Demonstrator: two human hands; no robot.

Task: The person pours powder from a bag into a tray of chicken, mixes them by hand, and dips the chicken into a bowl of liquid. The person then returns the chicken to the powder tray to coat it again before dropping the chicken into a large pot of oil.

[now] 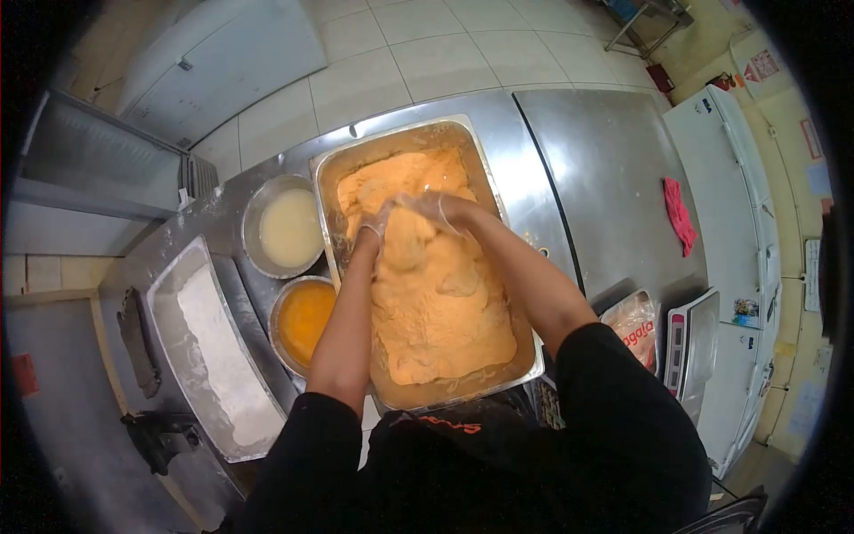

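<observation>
A deep metal pan (532, 365) holds a thick bed of orange breading flour (436, 329), with several lumpy coated pieces half buried in it. Both hands reach into its far half, in thin clear gloves. My left hand (377, 221) is at the left, its fingers curled into the flour. Close beside it, my right hand (438, 210) bends over the same spot with curled fingers. A flour-covered lump (409, 247) lies just below and between them. Flour and the hands themselves hide what the fingers grip.
Left of the pan stand a bowl of pale liquid (289, 228) and a bowl of orange-yellow liquid (305, 319). Farther left is a long tray (169, 289) of white flour. A plastic bag (633, 327), a scale (692, 347) and a pink cloth (680, 216) lie to the right.
</observation>
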